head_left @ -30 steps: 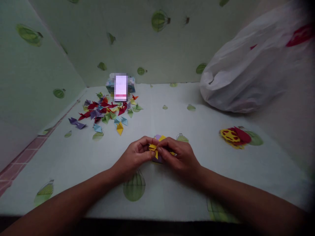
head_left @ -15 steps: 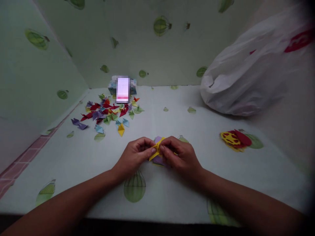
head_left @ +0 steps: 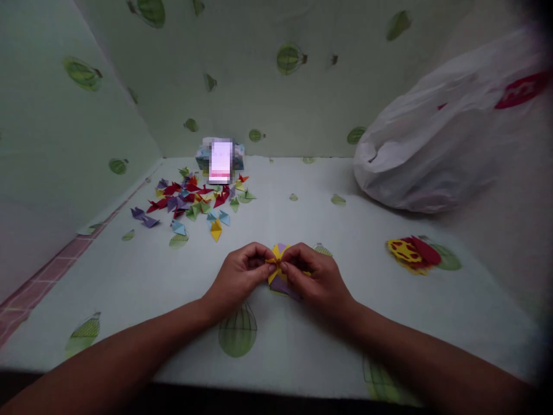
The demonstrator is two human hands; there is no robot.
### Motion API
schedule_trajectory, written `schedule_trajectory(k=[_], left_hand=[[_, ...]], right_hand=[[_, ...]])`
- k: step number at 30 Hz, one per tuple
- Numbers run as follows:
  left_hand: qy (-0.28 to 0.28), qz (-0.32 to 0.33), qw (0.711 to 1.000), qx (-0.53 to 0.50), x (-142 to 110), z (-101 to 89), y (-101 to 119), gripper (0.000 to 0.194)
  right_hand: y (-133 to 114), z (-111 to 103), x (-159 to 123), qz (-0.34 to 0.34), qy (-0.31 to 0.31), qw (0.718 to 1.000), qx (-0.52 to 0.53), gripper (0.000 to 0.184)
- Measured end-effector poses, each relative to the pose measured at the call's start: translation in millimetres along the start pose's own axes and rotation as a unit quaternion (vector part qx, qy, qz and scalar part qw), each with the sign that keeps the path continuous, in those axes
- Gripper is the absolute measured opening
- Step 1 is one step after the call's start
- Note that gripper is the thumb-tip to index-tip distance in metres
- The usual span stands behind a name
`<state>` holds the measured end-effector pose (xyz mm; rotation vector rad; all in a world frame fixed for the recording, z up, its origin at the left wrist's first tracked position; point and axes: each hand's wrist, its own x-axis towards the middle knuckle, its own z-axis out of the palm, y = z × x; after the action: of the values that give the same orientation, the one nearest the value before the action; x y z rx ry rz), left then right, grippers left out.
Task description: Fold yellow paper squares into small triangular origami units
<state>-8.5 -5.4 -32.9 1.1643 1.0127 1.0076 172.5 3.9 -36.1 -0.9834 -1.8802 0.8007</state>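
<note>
From the head view I see my left hand (head_left: 242, 275) and right hand (head_left: 314, 278) pinched together on a small yellow folded paper (head_left: 275, 266) low over the table (head_left: 302, 340), purple paper (head_left: 283, 285) just beneath

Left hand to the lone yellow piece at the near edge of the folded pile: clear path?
Probably yes. The left hand sits just short of the yellow piece, with only bare table between, though its grip is pinching yellow paper with the right hand.
</note>
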Motion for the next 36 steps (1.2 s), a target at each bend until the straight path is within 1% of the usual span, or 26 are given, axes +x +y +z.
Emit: schedule_trajectory(k=[6,10,12,15,17,19,21,22,24,26,29,33,36], left_hand=[[0.006,0.007,1.000,0.012,-1.8,2.2,0.7,0.016],[0.009,-0.010,1.000,-0.008,-2.2,3.2,3.5,0.017],[0.009,-0.013,1.000,-0.004,-1.7,3.3,3.0,0.017],[0.002,-0.009,1.000,0.008,-1.5,3.4,1.1,0.019],[-0.001,0.009,1.000,0.026,-2.4,3.2,1.2,0.020],[0.018,0.051,0.996,0.077,-4.4,2.6,3.8,0.018],[0.047,0.107,0.980,0.159,-6.6,1.7,8.2,0.013],[0.052,0.131,0.971,0.192,-7.6,1.2,10.6,0.010],[0.047,0.152,0.959,0.235,-8.7,0.8,14.7,0.007],[0.041,0.151,0.955,0.252,-9.0,1.2,17.4,0.008],[0.047,0.149,0.953,0.259,-8.3,2.6,18.6,0.009],[0.054,0.148,0.955,0.252,-7.4,3.5,18.5,0.011],[0.048,0.109,0.967,0.225,-7.3,3.5,18.3,0.011]], right_hand=[[-1.7,0.2,-0.5,-0.030,0.002,0.999,-0.021,0.007],[-0.5,1.0,-1.4,-0.035,0.008,0.999,-0.020,0.007],[1.3,1.4,-1.5,-0.030,0.001,0.999,-0.012,0.003],[3.2,1.7,-1.3,-0.030,-0.016,0.999,-0.005,0.003],[3.2,1.7,-1.0,-0.033,-0.021,0.999,-0.011,0.006],[2.3,1.7,-0.6,-0.037,-0.017,0.999,-0.025,0.009],[1.1,1.9,-0.5,-0.048,-0.011,0.998,-0.045,0.011],[0.6,2.0,-0.5,-0.054,-0.012,0.997,-0.055,0.012],[-0.1,2.1,-1.1,-0.066,-0.018,0.995,-0.073,0.013],[-0.2,2.1,-2.2,-0.080,-0.022,0.992,-0.090,0.013],[0.3,2.0,-4.0,-0.103,-0.029,0.987,-0.119,0.015],[-0.3,2.1,-4.8,-0.111,-0.029,0.985,-0.130,0.015],[-1.8,2.0,-4.1,-0.099,-0.022,0.987,-0.122,0.015]])
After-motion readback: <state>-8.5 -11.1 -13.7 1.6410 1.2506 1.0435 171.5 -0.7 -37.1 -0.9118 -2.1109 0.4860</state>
